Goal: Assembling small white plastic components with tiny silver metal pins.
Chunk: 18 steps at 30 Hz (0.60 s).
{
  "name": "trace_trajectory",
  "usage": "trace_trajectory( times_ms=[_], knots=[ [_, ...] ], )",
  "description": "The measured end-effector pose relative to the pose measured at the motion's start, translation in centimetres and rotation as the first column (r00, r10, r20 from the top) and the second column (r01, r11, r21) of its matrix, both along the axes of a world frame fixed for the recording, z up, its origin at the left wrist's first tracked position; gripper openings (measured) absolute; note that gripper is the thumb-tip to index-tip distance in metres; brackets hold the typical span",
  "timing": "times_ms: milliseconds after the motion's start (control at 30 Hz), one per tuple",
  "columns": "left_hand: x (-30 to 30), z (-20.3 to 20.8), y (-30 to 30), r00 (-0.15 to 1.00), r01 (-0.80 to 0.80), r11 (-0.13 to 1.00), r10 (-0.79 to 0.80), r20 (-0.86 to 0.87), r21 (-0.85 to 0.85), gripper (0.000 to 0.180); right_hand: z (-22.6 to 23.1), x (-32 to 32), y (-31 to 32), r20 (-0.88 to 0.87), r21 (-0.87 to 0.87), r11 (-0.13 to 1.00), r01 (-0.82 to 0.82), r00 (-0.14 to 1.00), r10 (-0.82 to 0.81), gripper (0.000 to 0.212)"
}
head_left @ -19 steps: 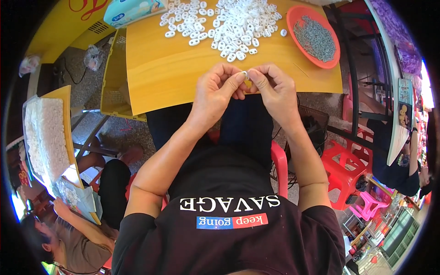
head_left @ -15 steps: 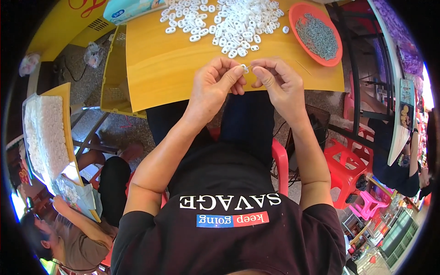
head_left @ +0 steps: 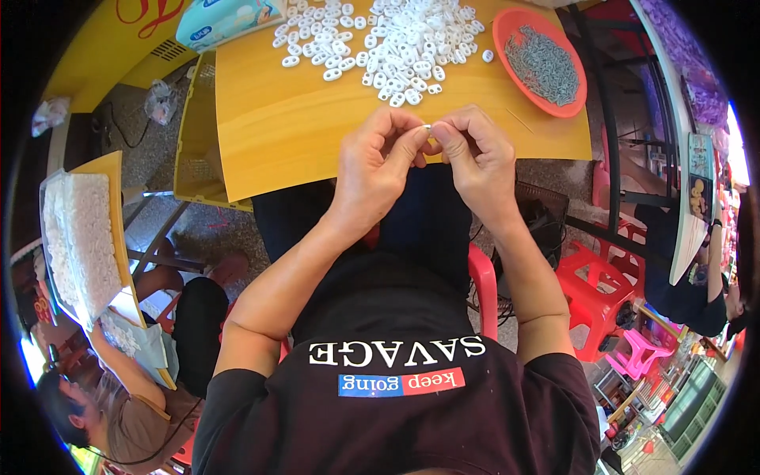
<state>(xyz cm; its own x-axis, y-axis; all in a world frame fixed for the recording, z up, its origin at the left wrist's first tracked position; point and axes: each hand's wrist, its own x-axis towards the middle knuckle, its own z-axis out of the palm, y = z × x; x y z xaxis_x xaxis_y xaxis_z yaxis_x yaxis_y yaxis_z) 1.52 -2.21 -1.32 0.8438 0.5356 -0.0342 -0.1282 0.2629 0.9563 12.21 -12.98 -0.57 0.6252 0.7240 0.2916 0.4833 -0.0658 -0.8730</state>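
Above the near edge of the yellow table, my two hands meet fingertip to fingertip. Thumb and forefinger of my left hand (head_left: 378, 158) pinch a small white plastic piece (head_left: 427, 127), of which only a sliver shows. My right hand (head_left: 481, 154) is closed as well, its thumb and forefinger pressed against the piece's other side; what they hold is hidden. Just beyond lies a pile of white two-holed oval plastic pieces (head_left: 412, 47). To its right, an orange-red bowl (head_left: 561, 110) holds many thin grey metal pins (head_left: 546, 67).
A tissue pack (head_left: 229, 24) lies at the far left of the table (head_left: 293, 150). One thin stick (head_left: 520, 119) rests near the bowl. Red plastic stools (head_left: 594, 293) stand at right. Another person (head_left: 134, 404) sits at left by a board with white pieces.
My fingertips have closed together over the white piece, covering its hole and the thin bit at my right fingers. The hands have shifted slightly toward me.
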Motion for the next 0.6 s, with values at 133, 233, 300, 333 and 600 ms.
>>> trace_trajectory(
  times_ms=[133, 233, 300, 333, 600],
  knots=[
    [0.9, -0.4, 0.2, 0.999, -0.022, 1.0, 0.023, -0.025, 0.01, 0.011, -0.8, -0.6, 0.4, -0.209, 0.07, 0.992, 0.109, 0.974, -0.092, 0.012],
    [0.5, -1.2, 1.3, 1.0, 0.001, 1.0, -0.001, -0.03, -0.001, 0.012, -0.2, 0.9, 0.6, -0.329, 0.011, 0.999, 0.031, 0.944, -0.026, 0.019],
    [0.4, -1.2, 1.7, 1.0, 0.01, 1.0, -0.01, -0.008, -0.002, 0.014, -0.3, 3.2, 0.8, -0.321, -0.084, 0.996, 0.016, 0.946, -0.042, 0.023],
    [0.4, -1.2, 1.8, 1.0, 0.01, 1.0, -0.01, -0.006, 0.0, 0.014, -0.6, 4.4, 1.2, -0.318, -0.083, 0.996, 0.016, 0.947, -0.042, 0.023],
    [0.3, -1.3, 2.1, 1.0, -0.028, 0.999, 0.028, -0.008, -0.016, 0.014, -1.2, 6.7, 3.3, 0.407, -0.26, 0.923, 0.285, 0.899, -0.164, 0.02]
  ],
)
